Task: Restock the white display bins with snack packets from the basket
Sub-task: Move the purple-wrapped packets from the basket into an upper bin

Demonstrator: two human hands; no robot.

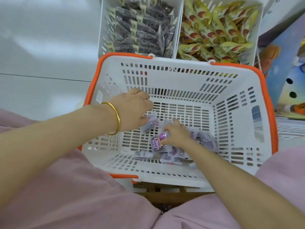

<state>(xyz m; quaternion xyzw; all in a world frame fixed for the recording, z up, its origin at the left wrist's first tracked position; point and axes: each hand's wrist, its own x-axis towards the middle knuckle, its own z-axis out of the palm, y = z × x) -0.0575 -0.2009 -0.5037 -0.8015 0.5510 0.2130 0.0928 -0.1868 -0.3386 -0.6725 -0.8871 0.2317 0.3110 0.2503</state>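
Observation:
A white slotted basket [181,96] with an orange rim stands in front of me. Several purple snack packets [158,144] lie on its floor. My left hand [133,109], with a gold bangle on the wrist, reaches in and its fingers curl round a pale purple packet [151,123]. My right hand [177,134] is deeper in the basket and pinches a purple packet among the pile. Behind the basket stand two white display bins: the left bin [103,35] holds dark packets, the right bin [258,27] holds yellow and red packets.
A colourful printed board [283,66] leans at the right of the bins. Pink cloth [66,195] covers my lap at the bottom. A wooden slatted support [165,190] shows under the basket's near edge. A white floor [41,47] lies to the left.

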